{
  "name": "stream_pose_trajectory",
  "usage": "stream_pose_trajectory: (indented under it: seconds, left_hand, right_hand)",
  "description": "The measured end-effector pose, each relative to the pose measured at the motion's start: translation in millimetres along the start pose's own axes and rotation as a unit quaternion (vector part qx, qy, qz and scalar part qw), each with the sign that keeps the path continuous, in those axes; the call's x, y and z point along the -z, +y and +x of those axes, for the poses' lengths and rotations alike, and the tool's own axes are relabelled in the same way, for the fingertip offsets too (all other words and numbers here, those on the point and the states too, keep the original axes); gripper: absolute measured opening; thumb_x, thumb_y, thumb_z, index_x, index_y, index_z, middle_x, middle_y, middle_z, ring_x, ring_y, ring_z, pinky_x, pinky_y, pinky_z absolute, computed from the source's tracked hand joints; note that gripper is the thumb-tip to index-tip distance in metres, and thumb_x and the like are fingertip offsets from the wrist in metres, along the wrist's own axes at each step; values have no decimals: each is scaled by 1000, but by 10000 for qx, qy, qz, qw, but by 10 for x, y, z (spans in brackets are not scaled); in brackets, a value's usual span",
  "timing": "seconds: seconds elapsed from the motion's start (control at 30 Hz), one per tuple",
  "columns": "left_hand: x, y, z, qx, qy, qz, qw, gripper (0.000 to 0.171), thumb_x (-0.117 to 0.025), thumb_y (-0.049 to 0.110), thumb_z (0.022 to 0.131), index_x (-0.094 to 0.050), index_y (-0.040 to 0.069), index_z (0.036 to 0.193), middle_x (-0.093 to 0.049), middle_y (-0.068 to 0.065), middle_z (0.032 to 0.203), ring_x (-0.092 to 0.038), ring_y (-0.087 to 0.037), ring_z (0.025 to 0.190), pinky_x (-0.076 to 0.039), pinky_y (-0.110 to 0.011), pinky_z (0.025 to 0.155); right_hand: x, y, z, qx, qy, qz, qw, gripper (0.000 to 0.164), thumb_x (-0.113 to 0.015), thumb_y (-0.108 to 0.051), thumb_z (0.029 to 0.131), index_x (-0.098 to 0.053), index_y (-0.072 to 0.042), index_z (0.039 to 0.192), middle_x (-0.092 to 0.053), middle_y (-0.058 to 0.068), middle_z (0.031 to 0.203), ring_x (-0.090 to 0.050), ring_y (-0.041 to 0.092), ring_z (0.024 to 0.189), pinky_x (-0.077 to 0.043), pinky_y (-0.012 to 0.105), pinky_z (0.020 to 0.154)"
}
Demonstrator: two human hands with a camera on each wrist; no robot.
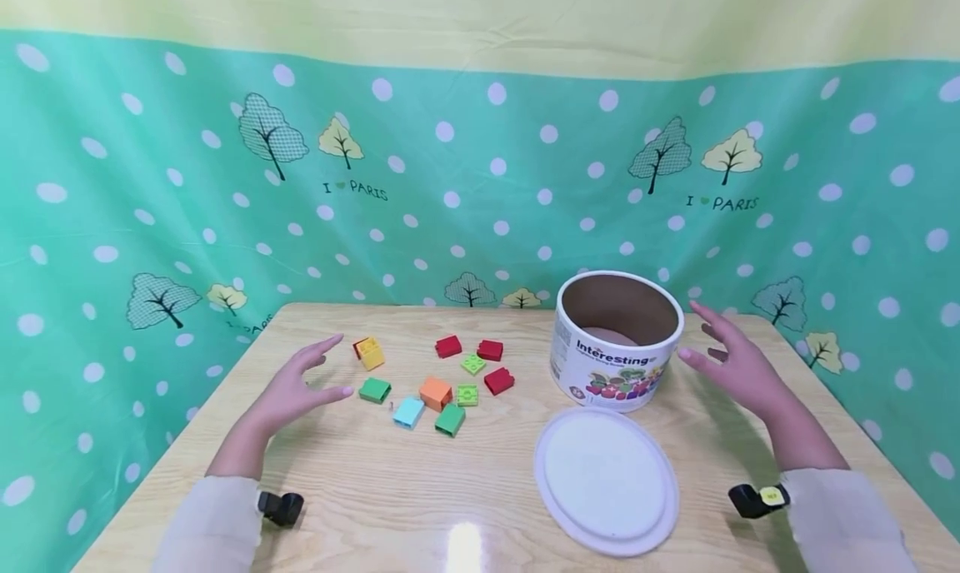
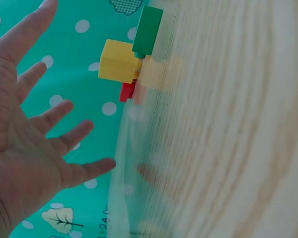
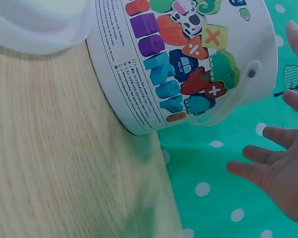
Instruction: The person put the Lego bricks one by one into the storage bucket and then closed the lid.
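Note:
My left hand (image 1: 297,387) hovers at the left of the table, fingers spread, holding nothing. Nearest to it are a yellow brick (image 1: 371,354) with a red brick (image 2: 126,91) against it, and a green brick (image 1: 375,390). On the right, my right hand (image 1: 738,365) is held with fingers apart beside a white printed bucket (image 1: 611,365), not touching it. The bucket stands upright without its lid, and no bricks show in the visible part of its inside. Its round white lid (image 1: 607,480) lies flat in front of it.
Mid-table lie several loose bricks: red (image 1: 498,381), lime green (image 1: 467,395), orange (image 1: 436,393), light blue (image 1: 408,411) and another green brick (image 1: 450,421). A green dotted curtain (image 1: 420,173) hangs behind the wooden table (image 1: 390,490) and along its sides.

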State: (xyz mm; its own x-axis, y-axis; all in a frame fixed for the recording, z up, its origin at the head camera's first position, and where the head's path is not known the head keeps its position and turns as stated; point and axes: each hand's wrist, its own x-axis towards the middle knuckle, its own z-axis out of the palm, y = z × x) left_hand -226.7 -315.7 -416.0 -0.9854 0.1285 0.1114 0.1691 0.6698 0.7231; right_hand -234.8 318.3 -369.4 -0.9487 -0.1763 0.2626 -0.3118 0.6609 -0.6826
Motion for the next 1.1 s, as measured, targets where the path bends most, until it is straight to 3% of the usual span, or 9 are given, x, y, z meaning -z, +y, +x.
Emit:
stream_pose_trajectory:
  seconds: [0.1, 0.33, 0.43, 0.57, 0.7, 0.77, 0.93, 1.1]
  left_hand:
    - [-6, -1, 71, 152, -107, -305, 9994, 89, -78, 41, 82, -29, 23, 155, -22, -19, 157, -29, -47, 137, -41, -64, 97]
    - [-19, 14, 264, 440, -94, -791, 9958, 84, -79, 37, 82, -35, 23, 152, -32, -13, 155, -34, -39, 137, -34, -63, 104]
    - [-26, 10, 343, 544, -118, -764, 9955, 81, -79, 37, 81, -40, 21, 150, -37, -17, 151, -37, -39, 135, -32, -63, 105]
    - [-34, -13, 427, 640, -165, -679, 9955, 79, -79, 38, 81, -43, 18, 148, -42, -23, 146, -38, -42, 134, -32, -63, 105]
    - [-53, -38, 500, 692, -218, -606, 9955, 76, -79, 38, 82, -46, 16, 147, -44, -25, 143, -40, -42, 132, -37, -60, 103]
    - [-67, -39, 538, 761, -203, -614, 9950, 76, -80, 39, 81, -47, 16, 145, -46, -24, 142, -43, -40, 130, -41, -56, 102]
    - [-80, -22, 625, 857, -205, -825, 9927, 77, -81, 39, 79, -49, 13, 144, -47, -21, 142, -46, -37, 128, -50, -45, 95]
    - [-69, -31, 675, 840, -200, -922, 9920, 78, -82, 38, 78, -49, 10, 143, -47, -21, 143, -47, -37, 127, -53, -39, 91]
  right_hand:
    - [-22, 34, -6, -155, 68, 186, 9997, 80, -62, -32, 97, -12, -21, 158, -12, 21, 160, -26, 56, 134, -34, 69, 97]
    - [-69, 86, -16, -283, 235, 389, 9986, 79, -63, -31, 96, -16, -14, 157, -28, 29, 152, -35, 55, 130, -41, 64, 94]
    - [-76, 85, 2, -280, 204, 523, 9980, 78, -63, -32, 96, -19, -10, 156, -31, 25, 152, -37, 50, 131, -50, 39, 95]
    - [-108, 88, 53, -216, 65, 940, 9953, 74, -62, -31, 97, -23, -6, 155, -29, 23, 153, -40, 43, 131, -47, 12, 84]
    - [-141, 97, 93, -187, -37, 1313, 9912, 69, -58, -27, 99, -23, -4, 154, -29, 26, 152, -51, 25, 123, -52, 18, 83]
    - [-150, 95, 111, -228, -38, 1388, 9901, 71, -57, -28, 100, -20, -5, 155, -28, 27, 152, -52, 23, 122, -54, 21, 82]
    - [-157, 68, 158, -238, -40, 1470, 9888, 74, -58, -29, 99, -16, -10, 157, -26, 28, 153, -48, 36, 125, -55, 23, 81]
    - [-161, 11, 196, -267, -113, 1410, 9896, 74, -60, -28, 98, -17, -15, 157, -27, 27, 153, -48, 36, 124, -55, 22, 80]
